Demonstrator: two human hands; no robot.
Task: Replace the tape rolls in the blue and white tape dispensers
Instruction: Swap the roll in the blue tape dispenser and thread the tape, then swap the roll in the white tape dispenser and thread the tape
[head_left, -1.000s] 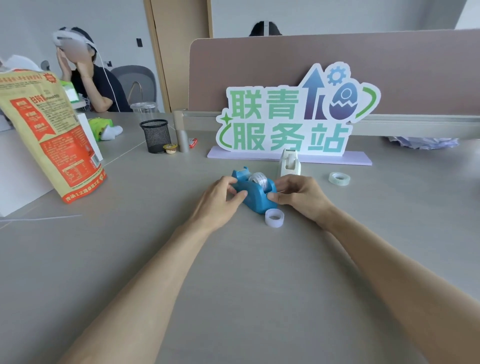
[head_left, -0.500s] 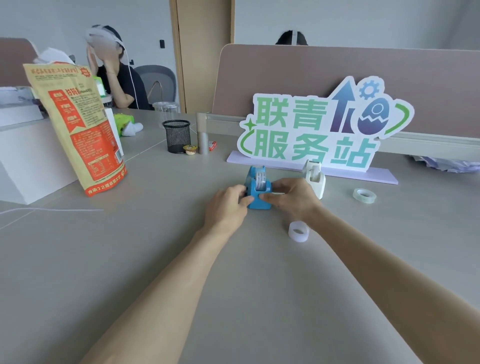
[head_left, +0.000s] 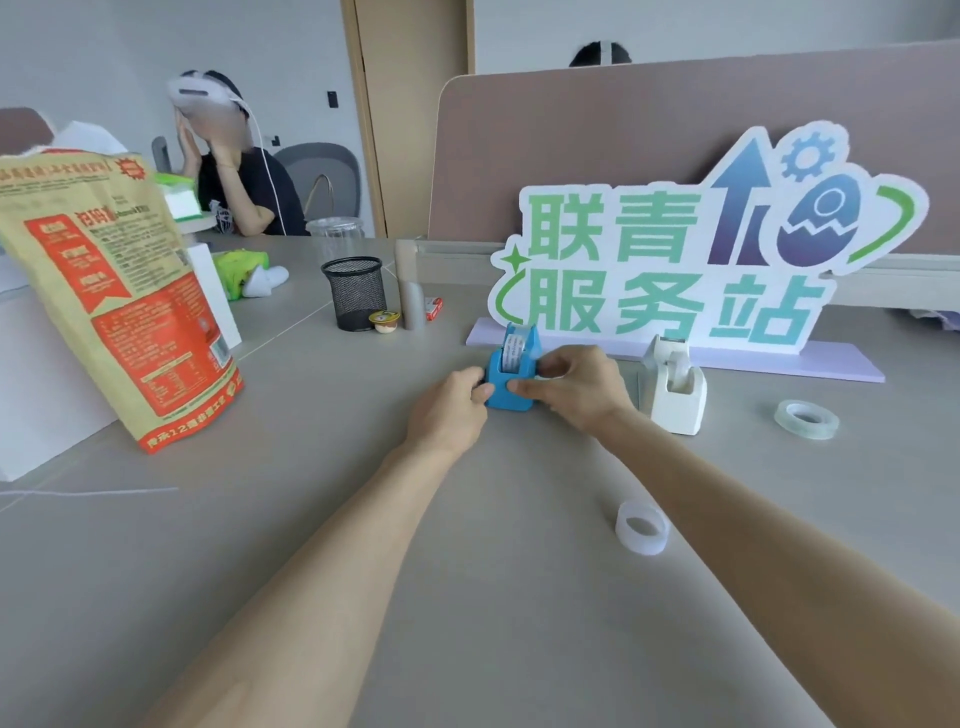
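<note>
The blue tape dispenser (head_left: 511, 382) stands on the grey table with its narrow end toward me and a tape roll seated in it. My left hand (head_left: 451, 413) grips its left side, and my right hand (head_left: 574, 384) grips its right side. Just right of my right wrist stands the white tape dispenser (head_left: 676, 392), untouched. A clear tape roll (head_left: 806, 419) lies flat further right. A whitish tape roll (head_left: 642, 527) lies nearer to me, beside my right forearm.
A large sign with green characters (head_left: 675, 260) stands behind the dispensers. A tall red and tan bag (head_left: 111, 296) stands at left. A black mesh cup (head_left: 355, 292), a small snack cup (head_left: 385, 320) and a grey post sit behind. A person sits at far left.
The blue dispenser was turned from side-on to end-on and pushed farther from me, toward the sign. Both hands stayed on it. The whitish roll now lies well behind my hands.
</note>
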